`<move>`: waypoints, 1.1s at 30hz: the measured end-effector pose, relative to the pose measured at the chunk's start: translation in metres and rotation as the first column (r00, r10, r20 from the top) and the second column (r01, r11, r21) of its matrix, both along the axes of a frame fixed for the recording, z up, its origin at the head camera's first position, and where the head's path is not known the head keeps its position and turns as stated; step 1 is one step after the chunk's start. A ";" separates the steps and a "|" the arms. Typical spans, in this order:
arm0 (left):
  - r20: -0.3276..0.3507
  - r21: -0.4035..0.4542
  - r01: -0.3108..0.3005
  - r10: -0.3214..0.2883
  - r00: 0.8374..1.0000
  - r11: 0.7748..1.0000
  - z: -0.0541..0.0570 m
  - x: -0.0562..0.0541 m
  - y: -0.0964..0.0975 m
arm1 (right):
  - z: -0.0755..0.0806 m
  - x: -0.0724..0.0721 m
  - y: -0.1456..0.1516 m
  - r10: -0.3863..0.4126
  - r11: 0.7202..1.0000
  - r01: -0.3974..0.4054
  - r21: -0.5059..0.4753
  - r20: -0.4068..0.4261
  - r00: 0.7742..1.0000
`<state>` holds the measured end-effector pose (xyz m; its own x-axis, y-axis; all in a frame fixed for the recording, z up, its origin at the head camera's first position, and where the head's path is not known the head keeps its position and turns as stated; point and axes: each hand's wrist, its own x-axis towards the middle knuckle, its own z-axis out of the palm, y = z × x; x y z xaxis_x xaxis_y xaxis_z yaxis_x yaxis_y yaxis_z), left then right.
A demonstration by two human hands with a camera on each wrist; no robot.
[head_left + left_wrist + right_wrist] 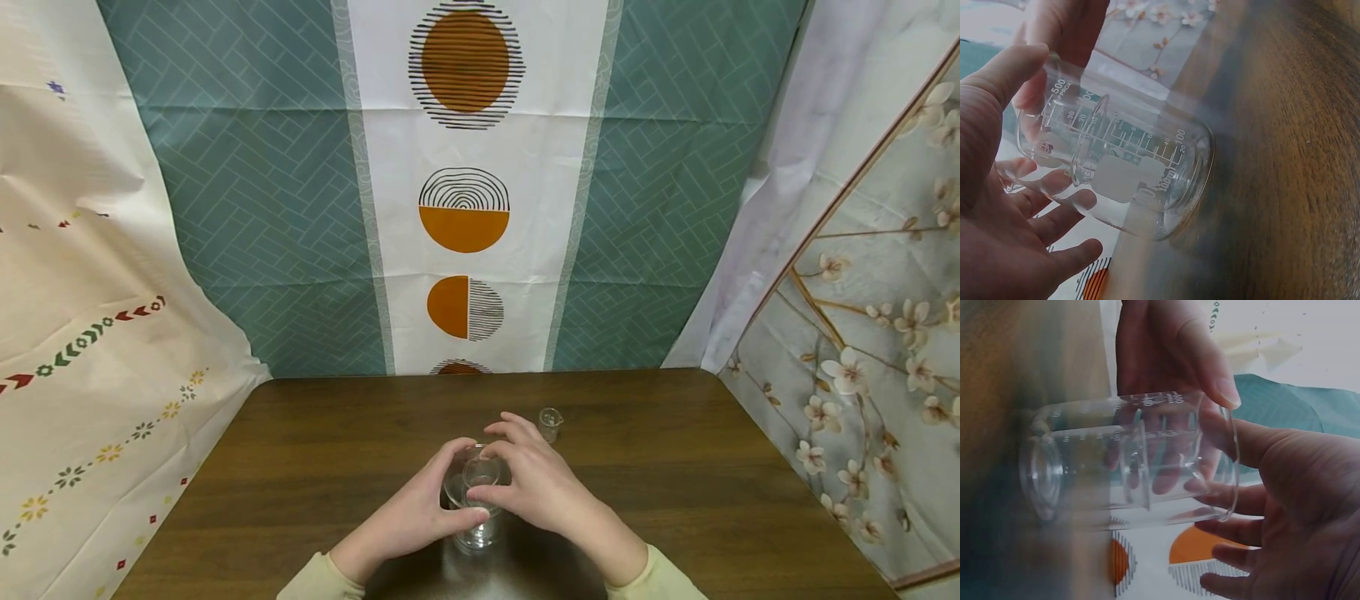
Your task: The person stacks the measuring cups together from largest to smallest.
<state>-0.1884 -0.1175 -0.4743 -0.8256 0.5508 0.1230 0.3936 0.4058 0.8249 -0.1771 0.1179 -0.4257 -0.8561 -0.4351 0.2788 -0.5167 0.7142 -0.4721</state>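
Observation:
A large clear glass beaker with white markings up to 500 stands upright on the table. My left hand holds it from the left, thumb along the near rim and fingers curled behind. Nested inside is a medium beaker marked 100 ml. At the large beaker's mouth, my right hand pinches a small beaker between thumb and index finger, with those fingertips within the rim. Its lower part overlaps the medium beaker's mouth in the left wrist view. The other right fingers spread outside the glass.
A tiny spouted beaker stands on the wooden table beyond my right hand. Patterned cloths hang around the table: a green and white one behind, a cream one at left, a floral one at right.

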 end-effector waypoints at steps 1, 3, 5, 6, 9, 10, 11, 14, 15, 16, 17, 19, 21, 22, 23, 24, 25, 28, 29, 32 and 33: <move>0.003 -0.001 0.000 0.000 1.000 1.000 0.000 0.000 0.000 | 0.002 0.000 -0.001 -0.003 1.000 0.003 0.020 0.004 1.000; 0.007 -0.003 0.000 0.000 1.000 1.000 0.000 -0.001 0.000 | 0.006 -0.001 -0.002 -0.005 0.998 0.004 0.063 0.009 1.000; 0.008 -0.007 -0.001 0.001 1.000 1.000 0.001 -0.001 -0.001 | 0.010 -0.002 -0.004 -0.004 0.994 0.003 0.105 0.010 1.000; 0.009 -0.007 -0.001 0.002 1.000 1.000 0.001 -0.001 -0.001 | 0.012 -0.002 -0.005 -0.002 0.992 0.000 0.125 0.012 1.000; 0.007 -0.005 -0.003 0.003 1.000 1.000 0.001 0.000 -0.001 | 0.017 -0.003 -0.007 0.008 0.984 -0.010 0.176 0.015 1.000; 0.007 -0.005 -0.004 0.004 1.000 1.000 0.001 0.000 -0.002 | 0.019 -0.003 -0.008 0.010 0.981 -0.013 0.192 0.018 1.000; 0.008 -0.003 -0.003 0.003 1.000 1.000 0.001 0.000 -0.002 | 0.020 -0.004 -0.008 0.013 0.978 -0.017 0.208 0.021 1.000; 0.007 0.004 -0.004 0.004 1.000 1.000 0.000 0.001 -0.003 | 0.022 -0.005 -0.011 0.022 0.969 -0.027 0.246 0.022 1.000; 0.007 0.005 -0.003 0.003 1.000 1.000 0.000 0.001 -0.003 | 0.022 -0.006 -0.011 0.024 0.965 -0.029 0.259 0.022 0.999; 0.006 0.007 -0.002 0.002 1.000 1.000 0.000 0.001 -0.004 | 0.022 -0.007 -0.012 0.026 0.962 -0.030 0.272 0.021 0.999; 0.006 0.008 -0.001 0.001 1.000 1.000 0.000 0.001 -0.004 | 0.023 -0.007 -0.013 0.030 0.959 -0.034 0.281 0.019 0.999; 0.004 0.009 0.000 0.000 1.000 1.000 -0.001 0.002 -0.004 | 0.024 -0.008 -0.014 0.039 0.954 -0.042 0.297 0.014 0.999; 0.003 0.011 0.000 0.000 1.000 1.000 -0.001 0.002 -0.005 | 0.025 -0.009 -0.016 0.046 0.949 -0.047 0.313 0.008 0.999; 0.003 0.012 -0.001 0.001 1.000 1.000 -0.001 0.002 -0.005 | 0.025 -0.010 -0.016 0.051 0.947 -0.051 0.318 0.007 0.999; 0.003 0.014 -0.002 0.002 1.000 1.000 -0.001 0.002 -0.005 | 0.026 -0.010 -0.017 0.056 0.945 -0.054 0.323 0.005 0.998; 0.002 0.019 -0.003 0.003 1.000 1.000 -0.001 0.002 -0.005 | 0.027 -0.011 -0.018 0.058 0.942 -0.056 0.332 0.003 0.998; 0.001 0.023 -0.002 0.002 1.000 1.000 0.000 0.001 -0.005 | 0.028 -0.011 -0.018 0.059 0.939 -0.056 0.340 0.002 0.998; 0.012 0.034 0.004 -0.005 1.000 0.999 0.000 0.001 -0.004 | 0.029 -0.013 -0.020 0.057 0.929 -0.056 0.367 0.010 0.998; 0.017 0.037 0.008 -0.009 1.000 0.999 0.000 0.001 -0.004 | 0.029 -0.013 -0.020 0.055 0.925 -0.055 0.376 0.012 0.998; 0.029 0.045 0.021 -0.023 0.999 0.999 -0.001 0.001 -0.003 | 0.028 -0.014 -0.021 0.051 0.915 -0.053 0.400 0.015 0.999; 0.028 0.048 0.025 -0.026 0.999 0.999 -0.001 0.000 -0.002 | 0.028 -0.014 -0.021 0.053 0.912 -0.052 0.406 0.010 0.999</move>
